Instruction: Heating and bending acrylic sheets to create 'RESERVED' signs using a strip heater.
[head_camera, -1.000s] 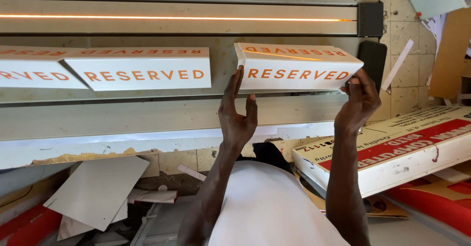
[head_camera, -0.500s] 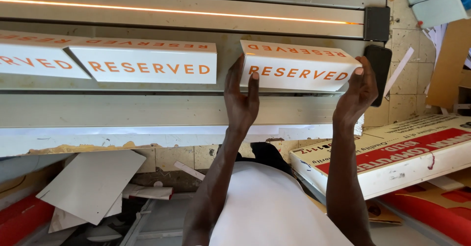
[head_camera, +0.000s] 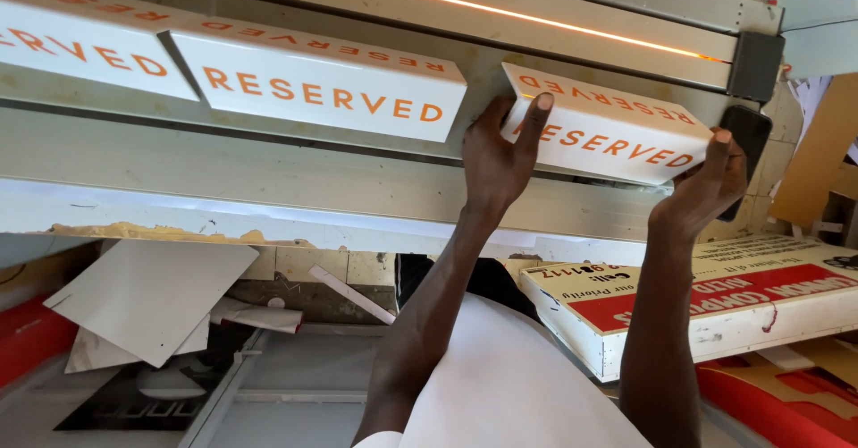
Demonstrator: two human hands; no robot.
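White sign block with orange lettering lay on the grey desk, long axis running from 10 o'clock to 4 o'clock. Left hand clasped its 9 o'clock end, fingers spread up the face. Right hand cupped the 3 o'clock end, thumb on top. Both hands sat at the block's ends, neither clearly nearer. A matching block lay apart at 9 o'clock; dark phone just behind the right hand.
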